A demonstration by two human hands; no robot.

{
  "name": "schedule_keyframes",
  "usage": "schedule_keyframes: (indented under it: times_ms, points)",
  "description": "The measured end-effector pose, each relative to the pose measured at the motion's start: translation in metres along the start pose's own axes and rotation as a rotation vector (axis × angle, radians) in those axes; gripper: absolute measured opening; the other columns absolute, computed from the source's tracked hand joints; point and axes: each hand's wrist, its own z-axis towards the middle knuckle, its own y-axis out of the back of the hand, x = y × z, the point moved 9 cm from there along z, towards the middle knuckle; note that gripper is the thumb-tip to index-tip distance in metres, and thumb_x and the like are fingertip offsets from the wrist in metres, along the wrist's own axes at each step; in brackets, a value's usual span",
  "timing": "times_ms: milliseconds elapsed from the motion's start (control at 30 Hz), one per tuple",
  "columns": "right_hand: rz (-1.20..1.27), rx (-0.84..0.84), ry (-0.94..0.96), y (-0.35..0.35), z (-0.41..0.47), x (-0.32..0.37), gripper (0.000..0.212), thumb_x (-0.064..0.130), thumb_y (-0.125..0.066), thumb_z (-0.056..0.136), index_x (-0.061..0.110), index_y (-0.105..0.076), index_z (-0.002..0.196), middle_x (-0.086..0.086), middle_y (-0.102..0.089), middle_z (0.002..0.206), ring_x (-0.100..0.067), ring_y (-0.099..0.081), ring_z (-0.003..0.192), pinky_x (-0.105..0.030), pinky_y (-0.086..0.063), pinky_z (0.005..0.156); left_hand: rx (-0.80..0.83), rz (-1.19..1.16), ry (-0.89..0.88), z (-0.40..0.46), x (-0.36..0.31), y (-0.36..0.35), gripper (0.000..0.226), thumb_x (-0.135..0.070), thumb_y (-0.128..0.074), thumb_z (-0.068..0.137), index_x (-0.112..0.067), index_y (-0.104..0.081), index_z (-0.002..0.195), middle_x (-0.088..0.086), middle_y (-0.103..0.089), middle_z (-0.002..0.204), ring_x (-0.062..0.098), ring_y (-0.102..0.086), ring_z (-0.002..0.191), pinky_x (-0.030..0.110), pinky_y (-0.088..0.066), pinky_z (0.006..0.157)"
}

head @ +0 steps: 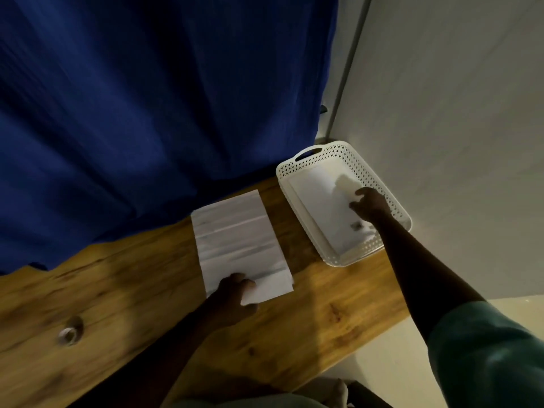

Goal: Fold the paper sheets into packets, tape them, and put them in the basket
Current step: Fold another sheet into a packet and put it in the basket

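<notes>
A stack of white paper sheets [238, 237] lies on the wooden table, creased across in bands. My left hand [235, 293] rests on its near edge, fingers curled around the corner of the top sheet. A white perforated basket [297, 172] stands at the table's far right corner with white folded packets [323, 207] inside. My right hand [369, 203] reaches into the basket and touches the packets with spread fingers; whether it grips one is unclear. A roll of clear tape [69, 334] sits on the table at the near left.
A blue curtain [147, 98] hangs behind the wooden table [323, 313]. A pale wall [456, 113] runs close along the right side, just beyond the basket. The table's right edge drops to a light floor.
</notes>
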Motion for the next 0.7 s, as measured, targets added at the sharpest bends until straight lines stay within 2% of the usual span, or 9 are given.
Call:
schedule_keyframes:
  times_ms: [33, 67, 133, 200, 267, 333, 433, 567, 700]
  points:
    - [-0.023, -0.121, 0.071, 0.013, -0.012, 0.014, 0.036, 0.020, -0.069, 0.086, 0.017, -0.062, 0.122, -0.007, -0.063, 0.120, -0.027, -0.063, 0.104, -0.036, -0.054, 0.090, -0.043, -0.070, -0.017, -0.003, 0.003, 0.006, 0.056, -0.045, -0.059, 0.094, -0.024, -0.043, 0.143, -0.001, -0.032, 0.152, 0.020, -0.030, 0.143, 0.030, -0.033, 0.113]
    - [0.032, -0.216, 0.145, 0.021, -0.027, 0.031, 0.032, 0.019, -0.067, 0.086, 0.020, -0.064, 0.118, -0.005, -0.064, 0.117, -0.025, -0.065, 0.101, -0.035, -0.052, 0.092, -0.117, -0.118, -0.037, -0.008, 0.007, 0.014, 0.051, -0.043, -0.060, 0.094, -0.023, -0.049, 0.139, -0.002, -0.040, 0.146, 0.018, -0.038, 0.139, 0.025, -0.035, 0.109]
    - [0.158, -0.317, 0.317, 0.019, -0.067, 0.062, 0.024, 0.017, -0.062, 0.089, 0.022, -0.066, 0.111, 0.000, -0.066, 0.112, -0.017, -0.066, 0.093, -0.028, -0.054, 0.085, -0.314, -0.154, -0.050, -0.018, 0.024, 0.027, 0.045, -0.042, -0.062, 0.090, -0.021, -0.058, 0.129, -0.002, -0.051, 0.133, 0.016, -0.049, 0.127, 0.019, -0.038, 0.101]
    - [0.210, -0.204, 0.470, -0.016, -0.117, 0.092, 0.018, 0.022, -0.057, 0.093, 0.022, -0.068, 0.107, 0.003, -0.068, 0.107, -0.010, -0.065, 0.090, -0.021, -0.053, 0.083, -0.427, -0.221, 0.044, -0.033, 0.055, 0.027, 0.044, -0.033, -0.069, 0.088, -0.020, -0.058, 0.128, 0.001, -0.054, 0.128, 0.018, -0.052, 0.121, 0.019, -0.040, 0.095]
    - [0.148, 0.015, 0.521, -0.075, -0.158, 0.102, 0.016, 0.024, -0.057, 0.095, 0.018, -0.069, 0.103, 0.002, -0.070, 0.099, -0.012, -0.066, 0.088, -0.026, -0.055, 0.083, -0.434, -0.291, 0.188, -0.046, 0.085, 0.014, 0.052, -0.029, -0.073, 0.087, -0.022, -0.053, 0.134, 0.005, -0.051, 0.134, 0.024, -0.049, 0.126, 0.030, -0.046, 0.096]
    - [0.033, 0.103, 0.480, -0.129, -0.176, 0.088, 0.016, 0.025, -0.060, 0.094, 0.014, -0.067, 0.103, -0.002, -0.070, 0.095, -0.020, -0.067, 0.086, -0.035, -0.059, 0.075, -0.397, -0.331, 0.241, -0.055, 0.100, 0.001, 0.059, -0.031, -0.073, 0.087, -0.023, -0.048, 0.139, 0.005, -0.048, 0.141, 0.026, -0.046, 0.131, 0.040, -0.046, 0.103]
    - [0.027, 0.122, 0.243, -0.166, -0.184, 0.049, 0.038, 0.039, -0.062, 0.086, 0.014, -0.060, 0.114, -0.007, -0.067, 0.102, -0.027, -0.067, 0.095, -0.045, -0.060, 0.075, -0.352, -0.482, 0.241, -0.060, 0.097, -0.005, 0.060, -0.025, -0.070, 0.090, -0.021, -0.043, 0.144, -0.001, -0.047, 0.142, 0.022, -0.048, 0.130, 0.042, -0.047, 0.104]
    - [0.042, 0.083, 0.095, -0.183, -0.200, 0.030, 0.065, 0.035, -0.074, 0.081, 0.003, -0.048, 0.131, -0.019, -0.057, 0.121, -0.038, -0.053, 0.114, -0.050, -0.050, 0.093, -0.296, -0.728, 0.282, -0.059, 0.091, -0.008, 0.057, -0.021, -0.068, 0.092, -0.019, -0.042, 0.144, 0.006, -0.051, 0.139, 0.022, -0.055, 0.121, 0.040, -0.054, 0.095]
    - [0.262, 0.133, -0.077, -0.192, -0.204, 0.020, 0.074, 0.040, -0.084, 0.073, 0.005, -0.051, 0.129, -0.014, -0.060, 0.121, -0.031, -0.060, 0.109, -0.043, -0.054, 0.090, -0.308, -0.916, 0.339, -0.064, 0.091, -0.006, 0.045, -0.013, -0.061, 0.095, -0.014, -0.047, 0.138, 0.005, -0.057, 0.127, 0.014, -0.059, 0.099, 0.028, -0.054, 0.075]
